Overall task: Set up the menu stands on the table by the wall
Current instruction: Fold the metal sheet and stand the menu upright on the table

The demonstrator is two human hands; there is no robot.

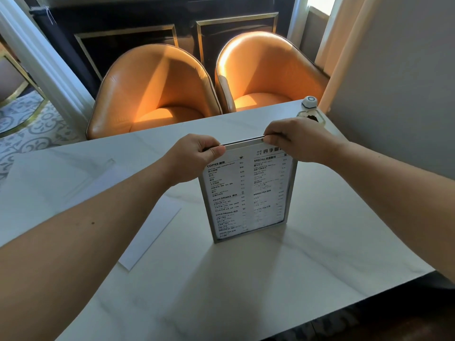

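Your left hand (194, 156) is pinched shut on the top-left corner of the menu stand (246, 190), thumb on the near face and fingers curled over the far side. Your right hand (295, 139) grips the top-right corner the same way. The 2 hands sit level with each other on the metal top rail, with a bare stretch of rail between them.

The stand hangs straight down from that grip: its long axis is vertical, the printed face turned toward you, and its lower edge meets the table (246, 279) or sits just above it; contact there is hard to confirm. It stands a little right of the table's middle, directly ahead of you, so neither hand is nearer than the other.

What matters for the coming move is the wall (406, 82), which lies to your right. The right hand is on the wall side, so my judgement is that a shift goes rightward and slightly away, led by that hand.

Already near the wall at the far right corner are a small white call button (309, 101) and a glass dish (311, 118) just beside it. To your left, a white sheet (152, 232) lies flat, well apart from the stand. 2 orange chairs (157, 89) sit beyond the far edge.
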